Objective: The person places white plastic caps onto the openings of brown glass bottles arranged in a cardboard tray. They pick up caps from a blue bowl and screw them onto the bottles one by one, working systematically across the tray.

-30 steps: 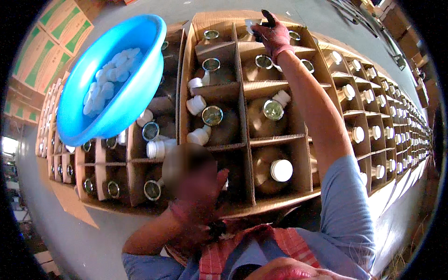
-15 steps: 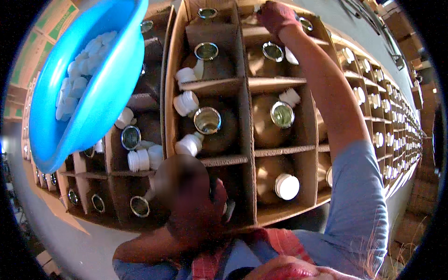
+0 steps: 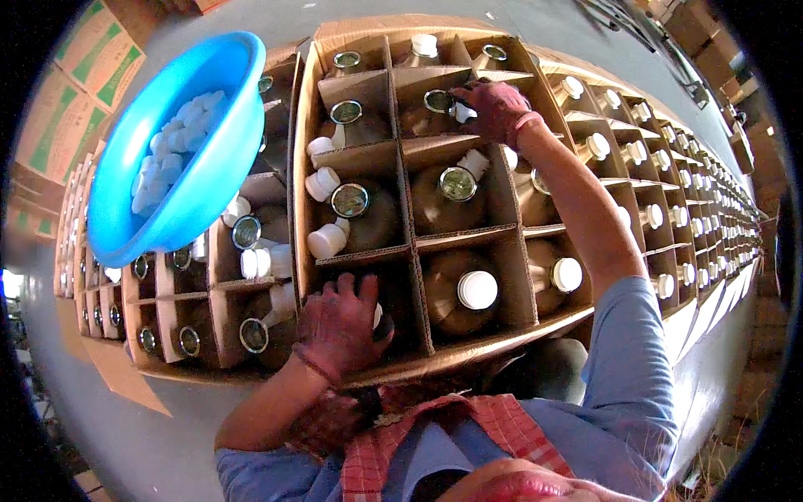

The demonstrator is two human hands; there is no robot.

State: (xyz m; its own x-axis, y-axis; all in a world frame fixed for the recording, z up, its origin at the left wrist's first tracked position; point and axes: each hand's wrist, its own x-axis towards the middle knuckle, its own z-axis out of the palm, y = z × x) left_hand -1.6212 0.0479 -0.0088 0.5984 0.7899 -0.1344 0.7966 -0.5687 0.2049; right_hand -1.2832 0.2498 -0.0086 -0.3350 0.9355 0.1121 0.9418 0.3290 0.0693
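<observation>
My right hand [image 3: 502, 115], in a dark red glove, pinches a white cap [image 3: 462, 112] beside the open mouth of a glass bottle [image 3: 437, 101] in the middle column. Spread over the front-left compartment is my left hand [image 3: 341, 325], gloved alike; a pale edge, perhaps a cap, shows between its thumb and fingers. The bottle below it is mostly hidden. White caps sit on the far middle bottle [image 3: 425, 45], the front middle bottle [image 3: 478, 290] and the front right bottle [image 3: 567, 274]. Loose white caps [image 3: 323, 184] lie beside open bottle necks along the left column.
A blue basin [image 3: 244, 142] of white caps rests on the neighbouring carton at left. Cardboard dividers [image 3: 477, 240] separate the bottles. More cartons with white-capped bottles [image 3: 651, 216] run off to the right. A carton flap [image 3: 130, 374] sticks out at lower left.
My right hand has moved nearer from the far middle bottle, which now shows a white cap, and holds another cap. My left hand's fingers have spread. The whole view has shifted.
</observation>
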